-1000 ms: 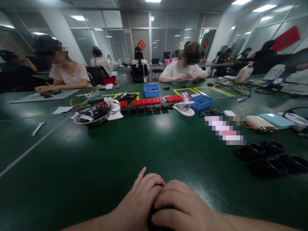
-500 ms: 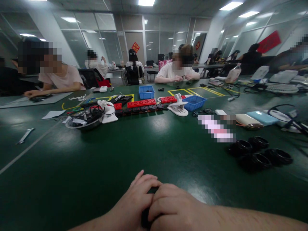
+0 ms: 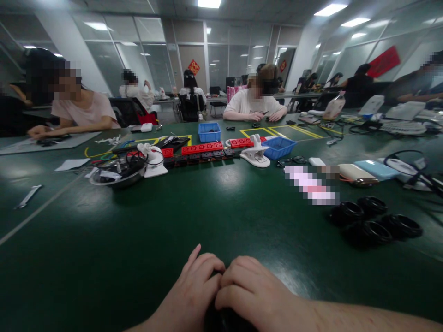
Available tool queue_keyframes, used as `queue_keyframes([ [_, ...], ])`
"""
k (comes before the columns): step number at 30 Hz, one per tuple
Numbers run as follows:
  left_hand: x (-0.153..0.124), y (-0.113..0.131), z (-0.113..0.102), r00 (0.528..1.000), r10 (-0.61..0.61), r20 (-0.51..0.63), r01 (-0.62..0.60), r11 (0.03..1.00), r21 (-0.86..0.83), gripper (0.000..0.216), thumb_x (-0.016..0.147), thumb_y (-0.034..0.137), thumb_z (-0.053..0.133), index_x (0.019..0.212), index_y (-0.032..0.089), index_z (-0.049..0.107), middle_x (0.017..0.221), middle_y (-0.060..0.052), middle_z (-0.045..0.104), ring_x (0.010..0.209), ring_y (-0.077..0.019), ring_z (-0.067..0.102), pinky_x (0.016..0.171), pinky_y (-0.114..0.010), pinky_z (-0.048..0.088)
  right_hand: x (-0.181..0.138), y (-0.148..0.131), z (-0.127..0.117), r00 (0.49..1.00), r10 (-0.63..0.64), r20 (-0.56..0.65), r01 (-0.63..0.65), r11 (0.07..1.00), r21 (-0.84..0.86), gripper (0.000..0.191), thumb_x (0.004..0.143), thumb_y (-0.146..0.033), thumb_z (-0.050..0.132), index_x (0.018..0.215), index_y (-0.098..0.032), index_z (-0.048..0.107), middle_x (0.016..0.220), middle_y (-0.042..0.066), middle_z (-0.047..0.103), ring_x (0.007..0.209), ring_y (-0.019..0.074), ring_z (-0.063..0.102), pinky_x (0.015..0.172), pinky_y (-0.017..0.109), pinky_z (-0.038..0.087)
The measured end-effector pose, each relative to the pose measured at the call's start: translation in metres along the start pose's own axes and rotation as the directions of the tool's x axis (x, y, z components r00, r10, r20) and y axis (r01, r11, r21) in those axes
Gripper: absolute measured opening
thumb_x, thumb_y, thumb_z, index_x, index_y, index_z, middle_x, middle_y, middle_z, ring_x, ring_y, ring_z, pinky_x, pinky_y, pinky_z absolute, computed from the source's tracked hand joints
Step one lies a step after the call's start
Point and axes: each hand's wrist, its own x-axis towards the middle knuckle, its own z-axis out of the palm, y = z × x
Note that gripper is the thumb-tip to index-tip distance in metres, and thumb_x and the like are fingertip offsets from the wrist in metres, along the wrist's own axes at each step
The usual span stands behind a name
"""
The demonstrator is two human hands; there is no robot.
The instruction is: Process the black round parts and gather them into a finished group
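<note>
My left hand and my right hand rest together at the near edge of the green table. Both have their fingers curled over a small dark object between them, mostly hidden under the palms. I cannot make out what that object is. Several black rings lie to the right, well beyond my right hand.
A row of red and black power strips crosses the table's middle, with a white clamp, two blue bins, and a clear bowl of cables. Phones and cases lie at right. Other people sit working at the far side.
The view has tilted slightly and my hands sit a little lower in it. My fingers have shifted over the dark object, staying closed on it.
</note>
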Motion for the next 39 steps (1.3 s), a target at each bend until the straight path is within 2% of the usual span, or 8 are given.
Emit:
queue_keyframes([
  [5, 0.003, 0.006, -0.009, 1.0, -0.016, 0.024, 0.017, 0.998, -0.052, 0.041, 0.059, 0.027, 0.071, 0.098, 0.024, 0.057, 0.1, -0.003, 0.055, 0.098, -0.025, 0.053, 0.102, -0.057, 0.024, 0.001, 0.0, -0.003, 0.994, 0.027, 0.109, -0.026, 1.0, -0.007, 0.022, 0.08, -0.039, 0.059, 0.086, -0.018, 0.056, 0.086, 0.002, 0.059, 0.083, 0.0141, 0.049, 0.07, 0.026, 0.039],
  [10, 0.004, 0.003, -0.013, 0.996, 0.039, 0.077, -0.034, 0.997, -0.063, 0.04, 0.057, 0.031, 0.075, 0.094, 0.03, 0.062, 0.115, -0.002, 0.052, 0.11, -0.0307, 0.047, 0.1, -0.061, 0.022, 0.001, 0.001, -0.006, 0.985, -0.113, 0.128, 0.109, 0.993, 0.039, 0.007, 0.083, -0.027, 0.057, 0.083, -0.019, 0.058, 0.087, -0.003, 0.062, 0.087, 0.0123, 0.048, 0.078, 0.026, 0.039],
  [13, 0.004, -0.002, -0.012, 0.994, 0.072, 0.078, -0.068, 0.996, -0.051, 0.036, 0.06, 0.034, 0.074, 0.095, 0.033, 0.064, 0.124, 0.0, 0.05, 0.116, -0.0329, 0.044, 0.1, -0.062, 0.022, -0.003, 0.005, 0.001, 0.976, -0.182, 0.118, 0.178, 0.983, 0.046, 0.011, 0.085, -0.027, 0.055, 0.078, -0.019, 0.058, 0.09, -0.004, 0.064, 0.087, 0.0123, 0.048, 0.085, 0.027, 0.037],
  [18, 0.002, -0.005, -0.008, 0.993, 0.072, 0.089, -0.067, 0.997, -0.049, 0.056, 0.066, 0.034, 0.07, 0.118, 0.034, 0.052, 0.13, -0.004, 0.048, 0.119, -0.0339, 0.042, 0.1, -0.063, 0.022, -0.003, 0.006, 0.005, 0.967, -0.207, 0.147, 0.201, 0.978, 0.059, 0.011, 0.087, -0.029, 0.052, 0.089, -0.019, 0.058, 0.094, -0.003, 0.064, 0.091, 0.0133, 0.049, 0.09, 0.029, 0.035],
  [22, 0.0, -0.003, -0.006, 0.997, 0.051, 0.053, -0.049, 0.998, -0.029, 0.061, 0.068, 0.033, 0.067, 0.125, 0.026, 0.045, 0.126, -0.009, 0.051, 0.119, -0.034, 0.043, 0.1, -0.063, 0.022, 0.001, 0.001, -0.004, 0.99, -0.136, 0.032, 0.134, 0.989, 0.056, 0.013, 0.09, -0.029, 0.047, 0.095, -0.02, 0.056, 0.092, -0.001, 0.063, 0.09, 0.0123, 0.05, 0.086, 0.027, 0.037],
  [29, 0.001, 0.011, 0.0, 0.995, 0.005, -0.101, 0.006, 0.995, 0.102, 0.036, 0.067, 0.034, 0.063, 0.099, 0.018, 0.056, 0.098, -0.009, 0.059, 0.099, -0.0313, 0.054, 0.097, -0.067, 0.023, 0.001, -0.003, -0.003, 0.996, 0.086, -0.002, -0.086, 0.994, 0.065, 0.038, 0.083, -0.054, 0.046, 0.081, -0.017, 0.056, 0.081, 0.003, 0.059, 0.075, 0.0145, 0.05, 0.067, 0.028, 0.039],
  [33, 0.0, 0.012, -0.001, 0.993, 0.018, -0.114, -0.006, 0.994, 0.108, 0.03, 0.068, 0.031, 0.061, 0.095, 0.019, 0.058, 0.094, -0.007, 0.059, 0.094, -0.0283, 0.055, 0.097, -0.066, 0.023, 0.002, -0.005, -0.006, 0.997, 0.075, 0.014, -0.076, 0.989, 0.127, 0.037, 0.089, -0.047, 0.041, 0.082, -0.016, 0.058, 0.082, 0.004, 0.06, 0.074, 0.013, 0.05, 0.065, 0.025, 0.04],
  [39, 0.001, 0.0, -0.006, 0.999, 0.051, 0.001, -0.051, 0.999, -0.01, 0.045, 0.057, 0.029, 0.073, 0.1, 0.026, 0.061, 0.116, -0.005, 0.054, 0.11, -0.0323, 0.047, 0.1, -0.058, 0.028, 0.004, -0.002, -0.011, 0.989, -0.091, 0.114, 0.076, 0.989, 0.13, 0.012, 0.087, -0.025, 0.051, 0.087, -0.016, 0.06, 0.09, 0.0, 0.064, 0.087, 0.0118, 0.051, 0.083, 0.025, 0.039],
])
